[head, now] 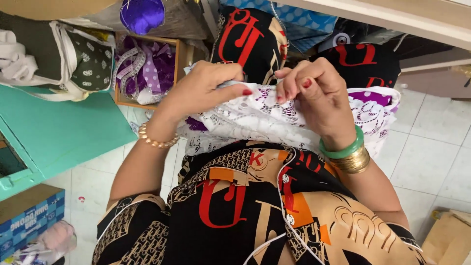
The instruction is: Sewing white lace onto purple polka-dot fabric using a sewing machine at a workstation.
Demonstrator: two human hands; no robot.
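Near me on my lap lies white lace fabric, which my left hand and right hand pinch firmly closed along its far edge, keeping it stretched between them.

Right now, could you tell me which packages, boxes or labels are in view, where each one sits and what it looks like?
Printed carton: lower left on the floor, rectangular, blue sides with white lettering, brown top.
Plain cardboard box: lower right corner on the tiled floor, brown, only partly in frame.
Wooden box: upper left of centre, open, holding purple fabric and a white measuring tape.
No screens or signs show.
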